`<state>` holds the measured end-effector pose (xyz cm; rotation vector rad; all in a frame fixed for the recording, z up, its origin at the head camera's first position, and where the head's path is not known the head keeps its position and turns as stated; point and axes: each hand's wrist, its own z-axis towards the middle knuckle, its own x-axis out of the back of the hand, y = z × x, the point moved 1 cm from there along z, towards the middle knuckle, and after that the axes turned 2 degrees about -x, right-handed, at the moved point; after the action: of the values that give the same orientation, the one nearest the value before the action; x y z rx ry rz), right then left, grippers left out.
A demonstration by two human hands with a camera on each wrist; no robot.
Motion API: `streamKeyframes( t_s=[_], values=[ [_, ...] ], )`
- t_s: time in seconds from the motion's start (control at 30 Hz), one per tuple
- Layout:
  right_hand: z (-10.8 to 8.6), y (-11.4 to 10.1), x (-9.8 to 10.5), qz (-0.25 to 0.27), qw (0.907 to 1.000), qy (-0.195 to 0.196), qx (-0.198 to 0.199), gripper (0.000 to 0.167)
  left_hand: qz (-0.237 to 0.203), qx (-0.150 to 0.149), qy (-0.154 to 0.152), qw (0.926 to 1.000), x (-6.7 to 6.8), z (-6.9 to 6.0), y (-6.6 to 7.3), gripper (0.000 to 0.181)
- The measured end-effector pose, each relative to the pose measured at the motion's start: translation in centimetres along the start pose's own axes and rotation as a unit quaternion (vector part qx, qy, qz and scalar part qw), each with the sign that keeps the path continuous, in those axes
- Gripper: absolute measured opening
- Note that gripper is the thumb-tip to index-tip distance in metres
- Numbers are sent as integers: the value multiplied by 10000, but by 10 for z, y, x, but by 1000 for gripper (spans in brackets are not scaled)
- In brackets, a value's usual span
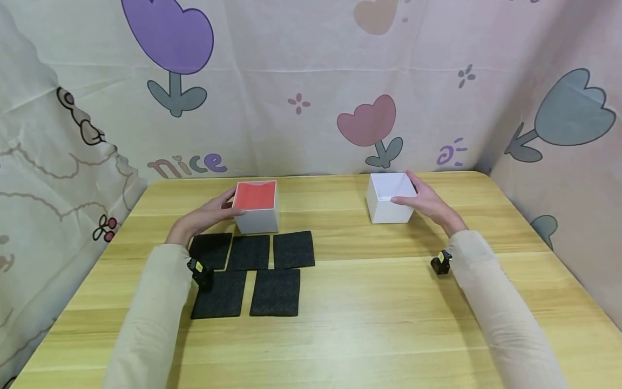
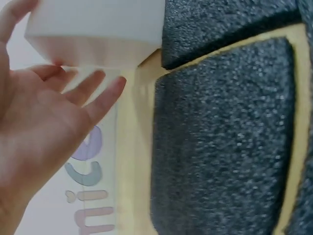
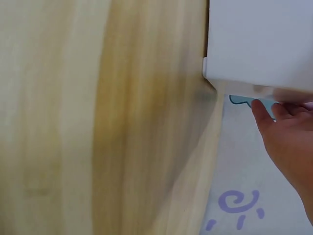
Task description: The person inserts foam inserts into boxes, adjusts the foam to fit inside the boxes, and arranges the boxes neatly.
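Left hand: thumb at the near-left corner, fingers fanned along the left wall, lightly clasping the red-topped white box; firmness cannot be told.
Red-topped box's place: upright on the wood-grain table, at the left hand's 3 o'clock.
Right hand: thumb across the near wall, fingers round the far-right corner, holding the open white box; pressure cannot be told.
Open box's place: at the right hand's 9 o'clock.
Black foam squares: five, flat, three in the far row and two nearer; no clear long axis.
Hands to squares: 5 o'clock from the left hand, 8 from the right; left is nearer.
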<state>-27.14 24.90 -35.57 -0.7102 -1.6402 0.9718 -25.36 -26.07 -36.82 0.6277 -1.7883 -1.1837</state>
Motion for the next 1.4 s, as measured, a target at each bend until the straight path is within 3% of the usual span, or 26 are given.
streamKeyframes(
  t_s=[0.2, 0.3, 0.43, 0.53, 0.77, 1.07, 1.23, 1.4],
  values=[
    [-3, -2, -2, 204, 9998, 55, -66, 99, 730, 389, 340, 9960, 3, -11, 11, 96],
    [4, 11, -2, 82, 9998, 162, -105, 100, 1099, 288, 352, 9929, 7, -24, 10, 94],
    [7, 18, -2, 67, 9998, 159, -95, 99, 1452, -56, 283, 9890, 11, -47, -1, 81],
    [1, 10, -5, 185, 9997, 107, -81, 98, 1614, -187, 269, 9863, 14, -65, -13, 74],
    [-16, -13, -9, 277, 9996, 47, 2, 96, 1973, -20, 196, 9801, 17, -95, -34, 83],
    [-18, -13, -7, 311, 9995, 21, -93, 96, 1591, -100, -102, 9872, 18, -105, -44, 93],
    [-5, 5, -4, 261, 9996, 41, -77, 97, 1476, -109, -133, 9889, 17, -104, -52, 104],
    [2, 16, -3, 94, 9999, 86, -57, 98, 1819, 11, -175, 9832, 14, -103, -53, 109]
  ],
)
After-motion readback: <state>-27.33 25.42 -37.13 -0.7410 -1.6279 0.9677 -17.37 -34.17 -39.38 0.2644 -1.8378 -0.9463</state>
